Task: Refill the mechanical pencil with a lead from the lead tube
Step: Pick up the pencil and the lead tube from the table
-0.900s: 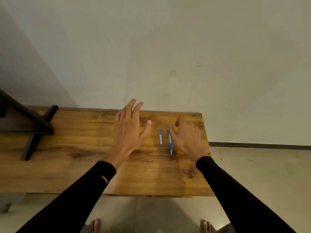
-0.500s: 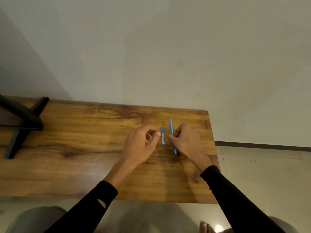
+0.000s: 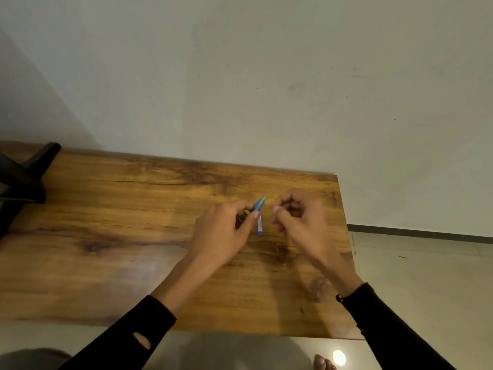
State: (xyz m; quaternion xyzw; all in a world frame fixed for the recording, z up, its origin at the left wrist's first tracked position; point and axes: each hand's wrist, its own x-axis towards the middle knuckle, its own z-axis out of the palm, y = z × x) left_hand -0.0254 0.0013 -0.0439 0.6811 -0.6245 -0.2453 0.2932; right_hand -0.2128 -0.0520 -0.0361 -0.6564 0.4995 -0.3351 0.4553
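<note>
While the left hand (image 3: 224, 231) pinches the mechanical pencil (image 3: 259, 204), the lead tube (image 3: 259, 225) lies on the table (image 3: 106, 236). Right hand (image 3: 298, 222): fingers curled; whether it holds anything cannot be told.

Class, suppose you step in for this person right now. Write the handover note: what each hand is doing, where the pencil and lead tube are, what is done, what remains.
Left hand: holds the blue mechanical pencil in a fingertip grip, its free end pointing up and away.
Right hand: fingers curled by the pencil's free end; whether they hold anything cannot be told.
Lead tube: lying on the wooden table between the hands.
Done: pencil picked up.
Left: open the pencil, take a lead from the tube, insert it, close both.
</note>
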